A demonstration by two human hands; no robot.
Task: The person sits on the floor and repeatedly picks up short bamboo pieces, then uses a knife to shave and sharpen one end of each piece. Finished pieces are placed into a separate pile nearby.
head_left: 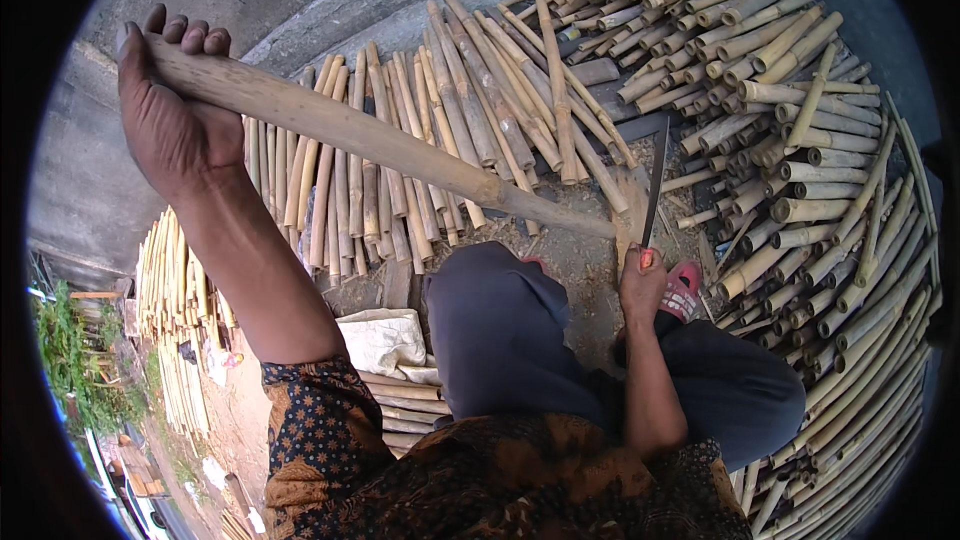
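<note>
Fingers (190, 38) around smooth round bamboo pole (370, 135)

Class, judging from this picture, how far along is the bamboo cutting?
Done: cut pieces lie in rows ahead. In hand: the left hand grips a long pole, its far end on the ground, while the right hand holds a blade beside it. Left: cannot tell.
</note>
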